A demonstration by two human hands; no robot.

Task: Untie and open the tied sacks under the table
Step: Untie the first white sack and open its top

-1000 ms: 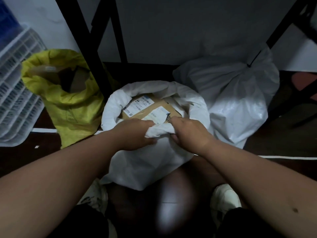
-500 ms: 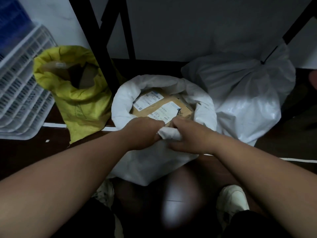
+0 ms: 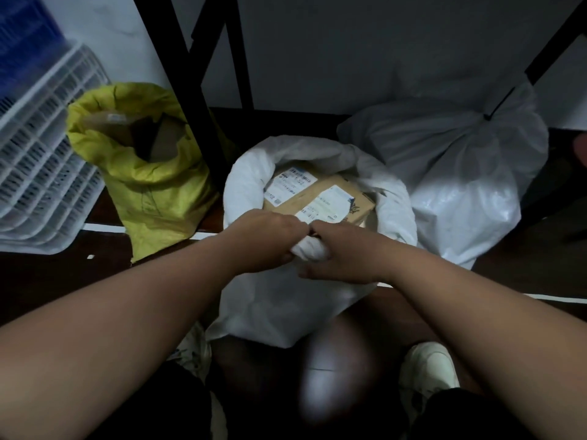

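The near rim of the opened middle white woven sack [image 3: 286, 300] is gripped by the left hand [image 3: 265, 241] and right hand [image 3: 344, 255]. The yellow woven sack [image 3: 152, 192] is open; the right white plastic sack [image 3: 460, 185] remains tied.

— What is carried by the dark floor [image 3: 47, 281]?

— Three sacks are seen standing on it. A yellow sack [image 3: 152, 185] is set at the left, its mouth open. A white sack [image 3: 286, 300] is placed in the middle, its rim rolled down, and a tied white sack [image 3: 460, 192] is found to the right, just beside it.

— Anything else?

— A white slatted crate [image 3: 41, 173] is rested at the far left, near the yellow sack. Black table legs [image 3: 190, 100] are planted between the yellow and middle sacks. Two white shoes [image 3: 425, 369] are set on the floor at the bottom, and a white line [image 3: 104, 228] is marked across it.
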